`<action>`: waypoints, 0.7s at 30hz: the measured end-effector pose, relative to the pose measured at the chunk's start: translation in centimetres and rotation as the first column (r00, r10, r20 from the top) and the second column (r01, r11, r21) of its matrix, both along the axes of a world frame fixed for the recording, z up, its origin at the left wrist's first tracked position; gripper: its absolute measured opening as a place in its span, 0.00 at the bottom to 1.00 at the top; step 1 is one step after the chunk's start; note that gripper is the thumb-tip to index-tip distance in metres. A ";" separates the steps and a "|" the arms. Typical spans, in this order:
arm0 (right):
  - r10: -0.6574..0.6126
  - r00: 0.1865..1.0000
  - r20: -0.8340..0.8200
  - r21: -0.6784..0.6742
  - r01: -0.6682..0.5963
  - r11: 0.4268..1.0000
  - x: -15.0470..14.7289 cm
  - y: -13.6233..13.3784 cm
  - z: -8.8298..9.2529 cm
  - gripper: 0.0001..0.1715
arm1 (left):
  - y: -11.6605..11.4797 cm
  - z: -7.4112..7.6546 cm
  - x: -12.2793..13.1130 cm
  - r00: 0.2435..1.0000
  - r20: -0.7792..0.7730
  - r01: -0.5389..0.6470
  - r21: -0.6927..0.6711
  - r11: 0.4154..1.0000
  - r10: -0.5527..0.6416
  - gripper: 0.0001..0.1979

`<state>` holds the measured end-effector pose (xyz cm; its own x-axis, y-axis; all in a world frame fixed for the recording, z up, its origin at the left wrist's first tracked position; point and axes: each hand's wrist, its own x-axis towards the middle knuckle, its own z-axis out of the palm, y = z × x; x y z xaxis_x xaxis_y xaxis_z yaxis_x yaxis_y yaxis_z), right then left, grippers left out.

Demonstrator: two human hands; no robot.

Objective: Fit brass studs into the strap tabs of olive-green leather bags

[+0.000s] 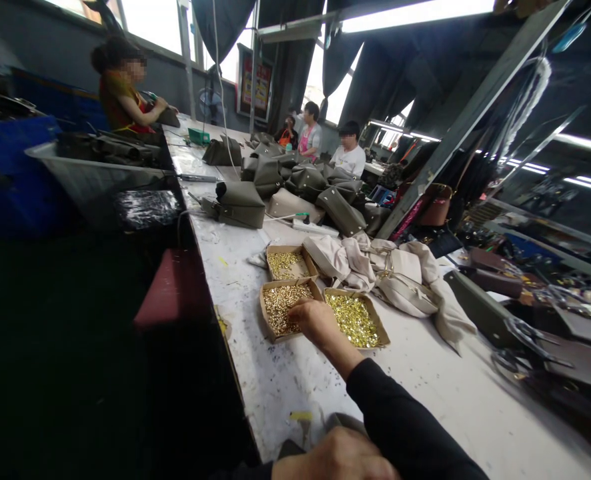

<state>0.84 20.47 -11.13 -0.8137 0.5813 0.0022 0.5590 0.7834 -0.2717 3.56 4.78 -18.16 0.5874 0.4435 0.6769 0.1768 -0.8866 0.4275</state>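
My right hand [315, 320] reaches across from the right into a cardboard box [275, 335] of small gold rivets [283, 308]. Its fingers are pinched together among them, and the fingertips are hidden. A second box [308, 257] behind it has similar gold pieces [283, 262], and a third box [384, 340] to the right is full of shinier, yellowish gold studs [353, 320]. At the bottom edge my left hand [338, 459] is curled, its fingers mostly out of sight, against a dark olive bag piece [345, 422].
Cream bags [400, 267] lie just beyond the boxes. Several dark olive bags [243, 203] are heaped farther down the white table [255, 373]. Brown bags [575, 360] crowd the right. A co-worker [130, 93] holds a dark piece at far left; other people sit behind.
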 end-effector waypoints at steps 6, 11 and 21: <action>-0.102 0.960 -0.262 -0.202 0.048 0.978 0.5 0.6 -1.1 0.10 | 0.0 0.8 -0.4 0.996 0.060 0.067 -0.056 0.996 -0.064 0.14; -0.241 0.859 -0.451 -0.502 -0.021 0.865 1.9 0.8 -0.8 0.13 | -0.1 -0.5 0.8 0.996 0.086 -0.030 -0.093 0.995 0.038 0.10; -0.445 0.678 -0.584 -0.686 -0.119 0.718 13.4 -4.6 5.5 0.25 | -1.5 5.8 0.1 0.899 0.409 -0.190 0.041 0.981 0.157 0.09</action>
<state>14.26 15.88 -5.63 -0.6197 0.7810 0.0776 0.0889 0.1681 -0.9818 3.69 3.29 -12.37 0.1764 0.4493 0.8758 0.1587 -0.8911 0.4252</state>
